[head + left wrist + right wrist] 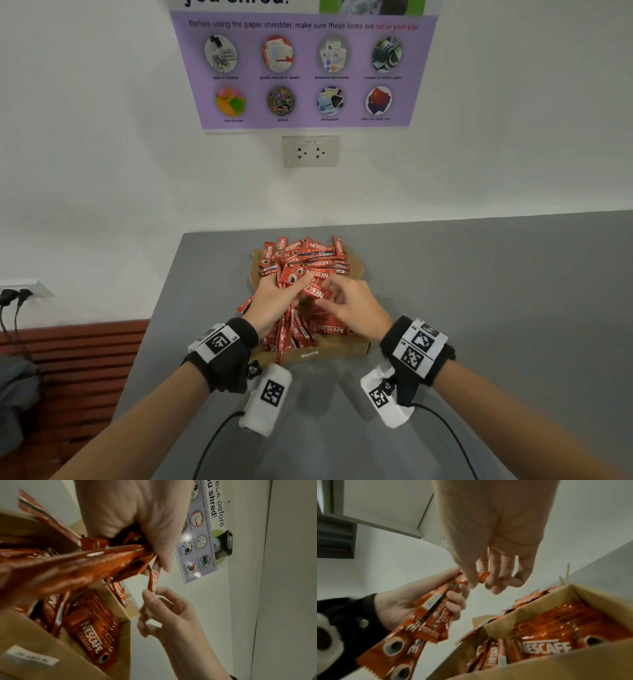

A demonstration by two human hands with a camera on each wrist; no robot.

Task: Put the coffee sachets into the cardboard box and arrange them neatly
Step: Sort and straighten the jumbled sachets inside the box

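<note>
Left hand (274, 301) clamps a fanned bundle of Nescafé sachets (426, 616), fingers curled round their middles, held over the cardboard box (337, 353). Right hand (352, 305) pinches the top end of one sachet (153, 578) in that bundle between thumb and fingertips (471, 584); its other fingers are loosely curled, holding nothing else.

The box sits on the grey table (479, 291), mid-width and nearer the far edge. A flat row of sachets (556, 635) is already lined up inside, and a loose heap (305, 257) covers its far end.

Step in hand looks like squaring the bundle before laying it in. To do it well: keep the left grip firm but not crushing, tug strays until the ends sit flush, logos facing one way, then lay them beside the row.

The bundle's long axes run roughly from near table edge to far, splayed, cup-print ends toward the wrist. The packed row seems to lie the same way, though exact alignment is hard to tell.
</note>
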